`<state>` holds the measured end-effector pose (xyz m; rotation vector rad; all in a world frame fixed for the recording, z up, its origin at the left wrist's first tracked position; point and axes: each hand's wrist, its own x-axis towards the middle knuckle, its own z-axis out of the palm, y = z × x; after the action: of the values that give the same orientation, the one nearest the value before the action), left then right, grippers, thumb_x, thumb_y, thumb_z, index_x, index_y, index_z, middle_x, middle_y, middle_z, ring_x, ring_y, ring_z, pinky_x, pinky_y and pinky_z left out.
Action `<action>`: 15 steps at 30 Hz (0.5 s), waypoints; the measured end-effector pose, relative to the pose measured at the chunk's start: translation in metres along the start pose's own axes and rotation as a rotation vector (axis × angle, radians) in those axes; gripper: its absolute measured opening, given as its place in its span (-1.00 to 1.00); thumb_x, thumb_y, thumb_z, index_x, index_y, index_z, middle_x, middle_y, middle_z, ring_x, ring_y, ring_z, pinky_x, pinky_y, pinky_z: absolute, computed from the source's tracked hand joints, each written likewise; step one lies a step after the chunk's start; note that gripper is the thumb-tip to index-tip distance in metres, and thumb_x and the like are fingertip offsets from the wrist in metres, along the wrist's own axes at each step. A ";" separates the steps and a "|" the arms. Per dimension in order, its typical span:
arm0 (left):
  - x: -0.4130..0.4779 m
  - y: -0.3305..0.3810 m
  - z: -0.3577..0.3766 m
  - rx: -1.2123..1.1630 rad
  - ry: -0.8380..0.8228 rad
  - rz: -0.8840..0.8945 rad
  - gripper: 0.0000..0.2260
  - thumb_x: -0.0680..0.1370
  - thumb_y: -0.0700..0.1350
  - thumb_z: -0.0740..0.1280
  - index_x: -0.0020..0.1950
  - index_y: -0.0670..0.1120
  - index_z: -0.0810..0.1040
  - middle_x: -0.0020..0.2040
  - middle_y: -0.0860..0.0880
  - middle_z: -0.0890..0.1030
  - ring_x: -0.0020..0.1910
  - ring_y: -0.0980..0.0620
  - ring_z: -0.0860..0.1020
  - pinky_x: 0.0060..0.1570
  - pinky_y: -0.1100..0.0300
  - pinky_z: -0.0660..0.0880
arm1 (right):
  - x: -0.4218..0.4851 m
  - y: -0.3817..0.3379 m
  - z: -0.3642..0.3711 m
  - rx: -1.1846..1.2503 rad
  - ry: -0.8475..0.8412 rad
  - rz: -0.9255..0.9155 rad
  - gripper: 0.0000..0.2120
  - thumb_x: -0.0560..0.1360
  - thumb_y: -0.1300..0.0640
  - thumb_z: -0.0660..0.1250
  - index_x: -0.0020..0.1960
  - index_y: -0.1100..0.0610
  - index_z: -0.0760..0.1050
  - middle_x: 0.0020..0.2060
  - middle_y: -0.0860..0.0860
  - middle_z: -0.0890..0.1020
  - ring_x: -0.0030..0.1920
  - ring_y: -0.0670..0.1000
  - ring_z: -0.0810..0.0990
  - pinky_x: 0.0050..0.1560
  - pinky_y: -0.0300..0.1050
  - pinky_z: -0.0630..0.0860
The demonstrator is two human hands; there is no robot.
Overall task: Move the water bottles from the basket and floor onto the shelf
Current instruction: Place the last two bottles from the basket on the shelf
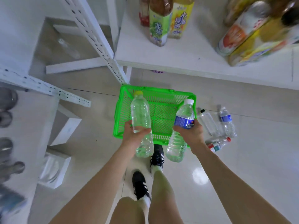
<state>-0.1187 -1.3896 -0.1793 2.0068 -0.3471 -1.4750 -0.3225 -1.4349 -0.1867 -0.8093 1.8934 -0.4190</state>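
Observation:
My left hand (135, 134) grips a clear bottle with a yellow cap (140, 113) around its middle, held over the left side of the green basket (163, 96). My right hand (191, 132) grips a blue-labelled bottle with a white cap (184, 117) over the basket's right side. The basket stands on the floor below the white shelf (186, 60) and shows no bottles inside. To the basket's right, three bottles lie on the floor: a clear one with a black cap (207, 122), a blue-labelled one (227, 122) and one with a red cap (219, 143).
Tea bottles (160, 21) stand at the shelf's back, and a yellow multipack (262, 39) lies at its right. A white perforated rack post (95, 39) slants down on the left. White boxes (64, 130) lie on the floor at left. My feet (155, 159) are just behind the basket.

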 end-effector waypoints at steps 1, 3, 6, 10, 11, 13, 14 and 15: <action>-0.015 0.006 -0.002 -0.010 -0.008 0.017 -0.44 0.36 -0.23 0.57 0.24 -0.08 0.35 0.07 -0.15 0.61 -0.18 0.06 0.59 -0.42 0.33 0.47 | -0.013 -0.005 -0.006 0.023 -0.003 -0.011 -0.61 0.16 0.08 0.61 -0.09 0.01 0.53 -0.25 -0.04 0.65 -0.22 0.06 0.63 -0.09 0.09 0.63; -0.045 0.016 -0.006 -0.033 -0.025 0.043 -0.45 0.37 -0.27 0.55 0.25 -0.10 0.36 0.02 -0.11 0.60 -0.20 0.07 0.59 -0.40 0.29 0.48 | -0.041 -0.014 -0.018 0.072 0.002 -0.027 -0.61 0.16 0.08 0.60 -0.08 0.02 0.55 -0.24 -0.02 0.66 -0.21 0.07 0.65 -0.09 0.09 0.64; -0.090 0.029 -0.014 -0.066 -0.054 0.072 -0.46 0.38 -0.25 0.54 0.25 -0.07 0.37 -0.02 -0.04 0.60 -0.21 0.07 0.60 -0.45 0.29 0.49 | -0.083 -0.027 -0.036 0.135 0.019 -0.060 -0.59 0.17 0.10 0.60 -0.04 0.05 0.56 -0.21 0.02 0.67 -0.15 0.12 0.67 -0.08 0.10 0.65; -0.143 0.040 -0.026 -0.075 -0.086 0.136 -0.47 0.37 -0.18 0.56 0.24 -0.04 0.40 0.03 -0.02 0.60 -0.15 0.08 0.61 -0.35 0.27 0.44 | -0.137 -0.037 -0.060 0.203 0.046 -0.136 -0.67 0.21 0.16 0.60 -0.13 0.01 0.53 -0.24 0.01 0.66 -0.23 0.06 0.63 -0.06 0.12 0.63; -0.156 0.042 -0.029 -0.078 -0.100 0.147 -0.47 0.37 -0.16 0.57 0.24 -0.03 0.40 0.04 -0.02 0.61 -0.12 0.07 0.61 -0.31 0.24 0.43 | -0.150 -0.040 -0.067 0.216 0.050 -0.153 -0.67 0.20 0.15 0.60 -0.13 0.01 0.53 -0.23 0.02 0.67 -0.23 0.06 0.64 -0.05 0.13 0.64; -0.181 0.046 -0.037 -0.081 -0.117 0.176 -0.45 0.35 -0.12 0.58 0.24 -0.01 0.40 0.06 -0.01 0.62 -0.04 0.06 0.62 -0.20 0.17 0.46 | -0.175 -0.047 -0.081 0.231 0.047 -0.181 -0.64 0.19 0.13 0.60 -0.08 0.04 0.56 -0.21 0.03 0.68 -0.21 0.07 0.66 -0.04 0.15 0.64; -0.193 0.049 -0.040 -0.083 -0.125 0.192 -0.45 0.34 -0.10 0.59 0.23 0.01 0.40 0.06 -0.01 0.63 -0.01 0.04 0.62 -0.13 0.13 0.48 | -0.188 -0.051 -0.089 0.235 0.043 -0.199 -0.64 0.20 0.14 0.60 -0.06 0.07 0.56 -0.21 0.03 0.68 -0.21 0.07 0.66 -0.03 0.15 0.64; -0.204 0.051 -0.043 -0.082 -0.131 0.204 -0.45 0.34 -0.10 0.59 0.21 0.03 0.40 0.07 -0.01 0.64 0.01 0.03 0.62 -0.07 0.10 0.49 | -0.199 -0.056 -0.097 0.243 0.036 -0.222 -0.64 0.23 0.17 0.60 -0.03 0.09 0.56 -0.21 0.03 0.68 -0.21 0.06 0.66 -0.02 0.14 0.64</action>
<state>-0.1408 -1.3045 0.0166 1.7588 -0.5220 -1.4696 -0.3333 -1.3422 0.0218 -0.8543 1.7488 -0.7902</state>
